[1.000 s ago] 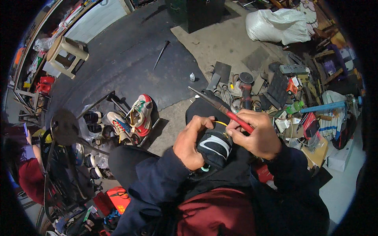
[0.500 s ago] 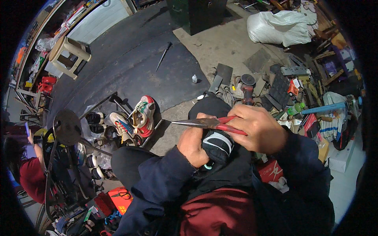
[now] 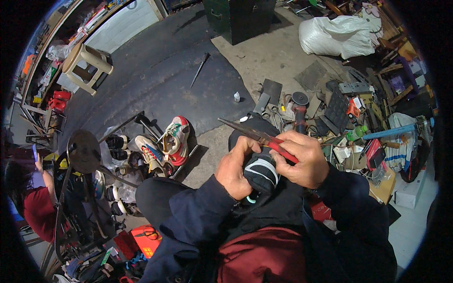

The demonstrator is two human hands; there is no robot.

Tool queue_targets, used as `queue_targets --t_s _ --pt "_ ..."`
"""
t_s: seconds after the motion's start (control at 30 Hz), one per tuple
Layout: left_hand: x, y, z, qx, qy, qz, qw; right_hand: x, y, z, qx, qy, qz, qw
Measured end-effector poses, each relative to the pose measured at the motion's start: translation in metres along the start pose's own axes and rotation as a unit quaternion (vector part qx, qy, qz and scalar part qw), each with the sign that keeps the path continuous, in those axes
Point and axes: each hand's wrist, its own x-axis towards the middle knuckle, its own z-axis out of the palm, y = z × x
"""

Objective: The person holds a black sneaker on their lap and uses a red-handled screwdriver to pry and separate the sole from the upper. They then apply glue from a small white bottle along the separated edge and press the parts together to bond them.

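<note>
My left hand (image 3: 234, 170) is wrapped round a black shoe (image 3: 259, 173) with white trim, held over my dark-trousered lap. Its thumb is on the lower side. My right hand (image 3: 302, 161) grips long-nosed pliers (image 3: 245, 131) by their red handles above the shoe, jaws angled toward the upper left, while its thumb rests by the shoe's top edge. A bit of yellow shows there between my hands; whether the pliers touch it, I cannot tell.
A shoe machine (image 3: 84, 152) and sneakers (image 3: 173, 141) stand at left, beside another person (image 3: 37, 207) in red. A plastic stool (image 3: 88, 70), dark cabinet (image 3: 236, 21) and white sack (image 3: 334, 37) lie beyond. Tools, an angle grinder (image 3: 300, 112) and scrap crowd the right.
The pliers dipped to nearly horizontal half a second ago and now tilt back up at the tip, with my right hand a little further left. My left hand still holds the shoe.
</note>
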Motion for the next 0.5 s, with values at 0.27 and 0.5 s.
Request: queue_targets --t_s 0.27,0.5 --pt "0.002 0.003 0.001 -0.012 -0.003 -0.026 1.0 -0.001 0.003 -0.005 0.003 -0.011 -0.005 1.0" --pt "-0.003 -0.003 0.001 0.019 0.009 -0.012 1.0 0.01 0.003 -0.021 0.024 -0.097 -0.034 0.994"
